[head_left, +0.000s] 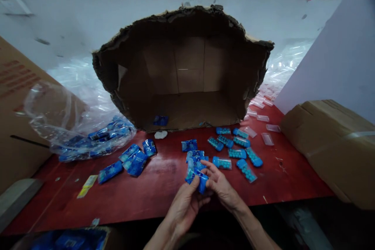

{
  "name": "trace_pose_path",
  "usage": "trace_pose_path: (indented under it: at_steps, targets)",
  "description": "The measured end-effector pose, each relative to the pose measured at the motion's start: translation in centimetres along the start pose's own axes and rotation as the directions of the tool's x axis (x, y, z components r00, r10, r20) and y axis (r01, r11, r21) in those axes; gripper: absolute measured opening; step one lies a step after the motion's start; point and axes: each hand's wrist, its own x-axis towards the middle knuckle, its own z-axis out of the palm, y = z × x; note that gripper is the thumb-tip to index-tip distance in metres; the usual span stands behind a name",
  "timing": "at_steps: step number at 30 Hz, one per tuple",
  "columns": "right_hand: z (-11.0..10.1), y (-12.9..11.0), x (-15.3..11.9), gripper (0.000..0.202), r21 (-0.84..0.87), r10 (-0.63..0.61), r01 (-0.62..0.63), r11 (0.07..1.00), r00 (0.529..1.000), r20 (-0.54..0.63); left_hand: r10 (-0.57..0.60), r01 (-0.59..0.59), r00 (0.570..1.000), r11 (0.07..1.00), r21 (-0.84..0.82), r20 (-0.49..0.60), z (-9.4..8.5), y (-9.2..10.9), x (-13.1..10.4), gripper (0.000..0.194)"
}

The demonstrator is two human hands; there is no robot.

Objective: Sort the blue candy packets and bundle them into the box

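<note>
Near the front edge of the red table, my left hand [186, 202] pinches a small blue printed packet [202, 182] between thumb and fingers. My right hand [220, 186] closes on the same packet from the right, its index finger reaching forward. Just beyond my fingers, more blue packets [193, 156] lie in an overlapping row. To the right are several clear tubes [246, 171] with blue caps, filled with small blue balls. Another group of blue packets [137, 163] lies to the left. The undersides of my fingers are partly hidden.
A cardboard box [190, 109] with a torn opening faces me at the back. On the left a clear plastic bag [73, 125] holds blue packets. Empty clear tubes [267, 139] lie at right, beside a brown carton [331, 148]. Below the table edge sits a box of blue packets [70, 240].
</note>
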Motion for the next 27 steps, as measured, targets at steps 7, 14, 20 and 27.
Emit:
trace_pose_path:
  at_steps: [7, 14, 20, 27]
  targets:
    - [-0.5, 0.4, 0.6, 0.052, -0.153, -0.010, 0.016, 0.988, 0.999, 0.036, 0.061, -0.057, 0.997, 0.996, -0.064, 0.055, -1.3, 1.2, -0.5, 0.020]
    - [-1.6, -0.6, 2.1, 0.020, -0.873, -0.317, 0.151, 0.464, 0.948, -0.005, 0.331, -0.408, 0.908, 0.834, -0.372, -0.255, -6.6, 7.6, -1.2, 0.037]
    - [-2.0, -1.0, 4.4, 0.019, -0.988, -0.387, 0.078, 0.137, 0.922, 0.019, 0.345, -0.446, 0.868, 0.857, -0.257, -0.358, -7.1, 9.8, -1.5, 0.025]
    - [-0.7, 0.5, 4.2, 0.014, -0.995, -0.412, -0.023, -0.096, 0.911, 0.018, 0.164, -0.171, 0.955, 0.985, -0.009, -0.247, -3.8, 3.6, 0.3, 0.010]
